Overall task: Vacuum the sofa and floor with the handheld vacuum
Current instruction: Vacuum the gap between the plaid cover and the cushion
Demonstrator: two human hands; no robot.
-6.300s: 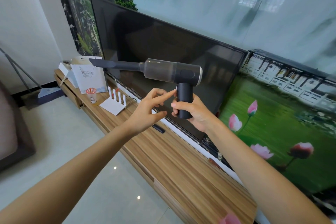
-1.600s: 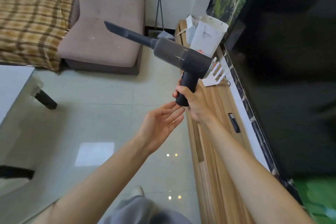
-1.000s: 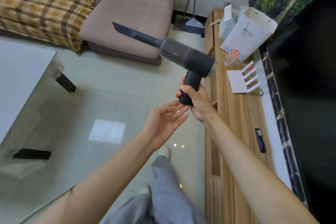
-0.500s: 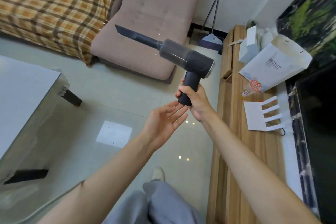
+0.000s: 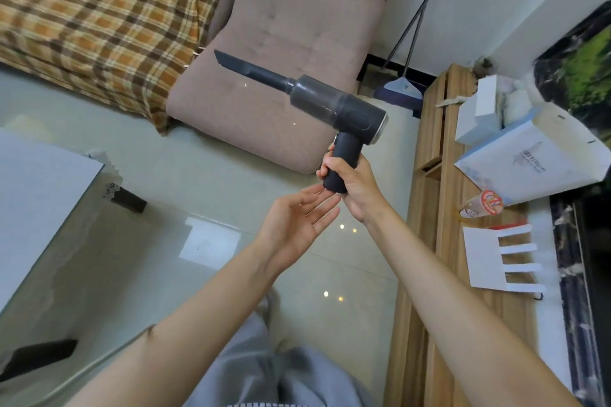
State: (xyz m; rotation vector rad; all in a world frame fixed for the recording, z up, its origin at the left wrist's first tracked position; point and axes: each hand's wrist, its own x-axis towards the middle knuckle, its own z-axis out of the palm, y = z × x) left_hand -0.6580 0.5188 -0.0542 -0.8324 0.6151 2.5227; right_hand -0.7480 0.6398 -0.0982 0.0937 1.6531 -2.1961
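Observation:
My right hand (image 5: 355, 185) grips the handle of a dark grey handheld vacuum (image 5: 334, 104), held up in the air. Its long narrow nozzle points up and left, toward the pinkish-brown sofa seat (image 5: 281, 53). My left hand (image 5: 297, 221) is open, palm up, its fingertips just under the base of the handle. A brown and orange plaid blanket (image 5: 99, 16) covers the sofa part to the left. Pale glossy floor tiles (image 5: 205, 182) lie between me and the sofa.
A glass coffee table (image 5: 43, 208) stands at the left. A wooden TV bench (image 5: 439, 195) runs along the right, carrying a white paper bag (image 5: 535, 158), a cup (image 5: 479, 206), a white router (image 5: 499, 258) and boxes. A broom (image 5: 401, 89) leans by the wall.
The view has swung from the TV toward the sofa and floor. The vacuum stays in my right hand and my left hand stays open below the handle.

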